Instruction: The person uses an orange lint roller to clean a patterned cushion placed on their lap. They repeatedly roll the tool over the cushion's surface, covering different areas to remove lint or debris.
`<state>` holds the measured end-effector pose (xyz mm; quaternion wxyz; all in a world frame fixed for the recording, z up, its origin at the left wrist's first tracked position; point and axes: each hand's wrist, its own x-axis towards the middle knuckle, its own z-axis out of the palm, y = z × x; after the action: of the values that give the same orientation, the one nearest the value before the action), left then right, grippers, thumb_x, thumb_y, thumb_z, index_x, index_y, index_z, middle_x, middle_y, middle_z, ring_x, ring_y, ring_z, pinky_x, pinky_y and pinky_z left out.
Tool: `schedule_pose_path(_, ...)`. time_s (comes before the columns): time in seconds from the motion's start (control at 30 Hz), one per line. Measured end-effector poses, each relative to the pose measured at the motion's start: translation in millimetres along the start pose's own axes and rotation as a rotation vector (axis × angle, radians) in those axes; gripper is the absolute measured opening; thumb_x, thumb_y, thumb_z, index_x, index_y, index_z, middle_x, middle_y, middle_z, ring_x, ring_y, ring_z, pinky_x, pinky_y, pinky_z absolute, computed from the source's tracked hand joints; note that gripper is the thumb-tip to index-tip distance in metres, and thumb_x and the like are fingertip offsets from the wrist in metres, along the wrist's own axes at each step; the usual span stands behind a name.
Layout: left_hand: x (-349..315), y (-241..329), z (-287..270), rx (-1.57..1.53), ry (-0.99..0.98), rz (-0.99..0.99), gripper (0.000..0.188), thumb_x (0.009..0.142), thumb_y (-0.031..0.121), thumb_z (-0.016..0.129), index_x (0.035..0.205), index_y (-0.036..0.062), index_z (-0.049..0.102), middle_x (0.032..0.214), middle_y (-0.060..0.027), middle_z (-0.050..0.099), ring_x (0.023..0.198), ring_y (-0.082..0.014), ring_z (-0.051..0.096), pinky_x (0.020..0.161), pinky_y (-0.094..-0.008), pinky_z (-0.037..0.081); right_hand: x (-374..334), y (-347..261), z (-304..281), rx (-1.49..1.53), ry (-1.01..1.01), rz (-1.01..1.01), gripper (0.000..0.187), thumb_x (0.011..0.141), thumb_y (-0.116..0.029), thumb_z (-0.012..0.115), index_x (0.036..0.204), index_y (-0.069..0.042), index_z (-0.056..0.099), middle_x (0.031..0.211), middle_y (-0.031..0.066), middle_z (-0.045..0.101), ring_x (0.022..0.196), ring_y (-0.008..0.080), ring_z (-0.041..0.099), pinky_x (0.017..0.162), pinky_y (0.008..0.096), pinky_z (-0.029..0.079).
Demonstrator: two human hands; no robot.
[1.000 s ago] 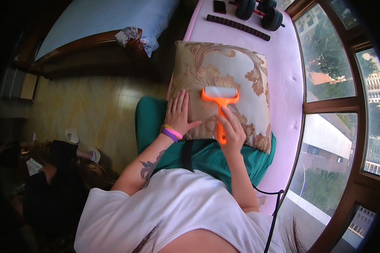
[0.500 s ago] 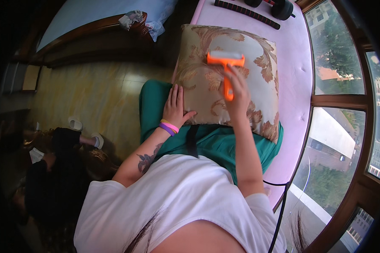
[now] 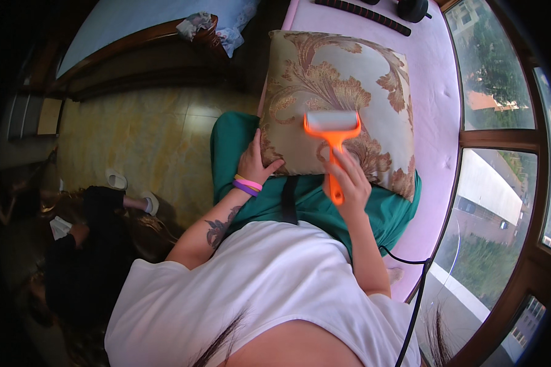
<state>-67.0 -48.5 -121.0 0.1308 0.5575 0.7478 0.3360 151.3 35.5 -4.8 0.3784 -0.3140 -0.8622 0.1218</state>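
Note:
A cushion [image 3: 361, 67] in a cream fabric with brown leaf scrolls lies across my lap, over green trousers. My right hand [image 3: 351, 181] is closed round the orange handle of a lint roller [image 3: 331, 125]. The pale roller head lies over the near middle part of the cushion. My left hand [image 3: 257, 161] holds the cushion's near left edge, its thumb on top and its fingers along the side, partly hidden. Pink, yellow and purple bands circle that wrist.
A pink padded bench [image 3: 438, 92] runs beneath the cushion along brown-framed windows. At its far end lie a black bar [image 3: 364, 16] and a dumbbell [image 3: 412, 10]. A black cable [image 3: 417, 306] hangs at right. Another person [image 3: 92, 244] sits at left, near a wooden-framed bed [image 3: 134, 46].
My right hand has drawn the lint roller toward me, from the cushion's far half to its near half. The left hand stays at the edge, with fewer of its fingers showing.

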Motion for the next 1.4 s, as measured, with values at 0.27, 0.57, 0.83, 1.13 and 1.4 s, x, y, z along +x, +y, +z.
schedule_pose_path(0.27, 1.6, -15.2, -11.8, -0.489, -0.185, -0.135, 0.097, 0.063, 0.019, 0.08, 0.139, 0.0104, 0.02, 0.122, -0.0197, 0.051, 0.11, -0.0313, 0.053, 0.089, -0.0363, 0.045, -46.7, -31.9, -30.9, 0.207, 0.104, 0.192, 0.03, 0.055, 0.004, 0.066, 0.082, -0.009, 0.064, 0.107, 0.0125, 0.061, 0.096, 0.0295, 0.061, 0.08, 0.0316, 0.052)
schedule_pose_path(0.57, -11.5, -43.6, 4.5, -0.555, -0.128, -0.213, 0.077, 0.067, 0.013, 0.077, 0.131, 0.0039, 0.037, 0.115, -0.0158, 0.057, 0.104, -0.0213, 0.057, 0.088, -0.0311, 0.046, 18.3, -19.8, 37.5, 0.13, -0.117, -0.067, 0.021, 0.064, -0.003, 0.063, 0.083, -0.009, 0.06, 0.116, 0.0078, 0.058, 0.108, 0.0282, 0.055, 0.081, 0.0321, 0.05)
schedule_pose_path(0.83, -0.9, -53.6, -1.0, -1.085, -0.147, -0.416, 0.048, 0.085, 0.01, 0.059, 0.128, -0.0008, 0.04, 0.117, -0.0113, 0.054, 0.108, -0.0161, 0.051, 0.092, -0.027, 0.041, 54.0, -6.1, 72.3, 0.071, -0.142, -0.147, 0.023, 0.064, -0.006, 0.066, 0.086, -0.011, 0.061, 0.116, 0.0047, 0.058, 0.108, 0.0268, 0.055, 0.081, 0.0335, 0.049)
schedule_pose_path(1.13, -1.6, -62.8, 4.8, -1.075, -0.143, -0.37, 0.044, 0.086, 0.012, 0.06, 0.124, -0.0023, 0.044, 0.111, -0.0107, 0.057, 0.1, -0.0137, 0.054, 0.086, -0.0253, 0.044, -4.2, -15.3, -4.4, 0.373, -0.239, 0.011, 0.031, 0.066, -0.003, 0.065, 0.095, -0.01, 0.058, 0.115, 0.0052, 0.058, 0.106, 0.0251, 0.055, 0.087, 0.0342, 0.046)
schedule_pose_path(1.4, 2.3, -56.7, 8.1, -0.907, -0.118, -0.457, 0.036, 0.085, 0.014, 0.062, 0.115, -0.0034, 0.051, 0.096, -0.0061, 0.061, 0.085, -0.0107, 0.057, 0.077, -0.0234, 0.046, 1.1, -22.3, 38.8, 1.733, 0.525, 0.856, 0.015, 0.075, -0.003, 0.05, 0.088, -0.008, 0.044, 0.084, 0.0066, 0.051, 0.091, 0.0222, 0.051, 0.1, 0.0401, 0.033)
